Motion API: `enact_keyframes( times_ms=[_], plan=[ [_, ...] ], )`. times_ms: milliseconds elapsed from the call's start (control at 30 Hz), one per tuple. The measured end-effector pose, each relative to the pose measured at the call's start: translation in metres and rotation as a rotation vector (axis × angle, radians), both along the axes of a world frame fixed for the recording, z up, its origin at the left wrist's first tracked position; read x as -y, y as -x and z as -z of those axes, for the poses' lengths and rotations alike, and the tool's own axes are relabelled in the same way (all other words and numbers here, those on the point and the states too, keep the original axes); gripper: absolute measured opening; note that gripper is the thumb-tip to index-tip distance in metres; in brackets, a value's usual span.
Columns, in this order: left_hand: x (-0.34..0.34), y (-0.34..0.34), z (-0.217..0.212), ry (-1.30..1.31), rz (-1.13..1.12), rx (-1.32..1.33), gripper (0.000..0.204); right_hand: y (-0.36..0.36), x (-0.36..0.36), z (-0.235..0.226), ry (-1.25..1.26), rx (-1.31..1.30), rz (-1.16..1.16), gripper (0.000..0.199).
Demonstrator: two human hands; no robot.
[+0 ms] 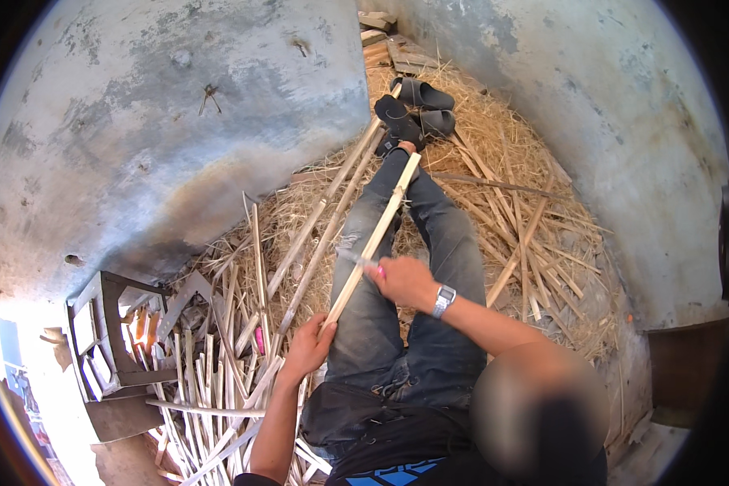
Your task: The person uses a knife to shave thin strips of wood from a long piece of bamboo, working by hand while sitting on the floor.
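A long pale bamboo strip slants across my thighs, its far end near my shins. My left hand is closed round its near end, beside my left thigh. In my right hand is a knife, its pink handle mostly hidden by my fingers. The blade points left and crosses the strip around its middle; I cannot tell if it is cutting in. Two more long strips lie to the left of my leg.
Many cut strips are heaped at the lower left beside a metal frame. Curly shavings and more strips cover the floor to the right. Dark slippers lie by my feet. Worn walls stand on both sides.
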State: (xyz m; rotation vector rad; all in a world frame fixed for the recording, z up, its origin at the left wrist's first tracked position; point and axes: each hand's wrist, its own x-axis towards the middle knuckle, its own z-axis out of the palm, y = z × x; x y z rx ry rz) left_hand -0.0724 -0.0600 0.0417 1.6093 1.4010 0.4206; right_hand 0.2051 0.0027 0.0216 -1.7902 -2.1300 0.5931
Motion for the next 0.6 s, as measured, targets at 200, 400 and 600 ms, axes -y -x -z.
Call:
enact_keyframes(
  times_ms=[200, 400, 600],
  plan=[
    [-0.004, -0.006, 0.005, 0.545, -0.099, 0.372, 0.031, -0.026, 0.02, 0.006, -0.071, -0.015, -0.017, 0.056],
    [-0.003, -0.003, -0.015, 0.847, -0.159, 0.654, 0.029, -0.008, 0.036, -0.011, -0.032, -0.036, -0.089, 0.058],
    [0.004, 0.007, -0.007, 0.887, -0.202, 0.753, 0.029, 0.002, 0.018, -0.01, -0.061, -0.028, -0.008, 0.059]
  ],
)
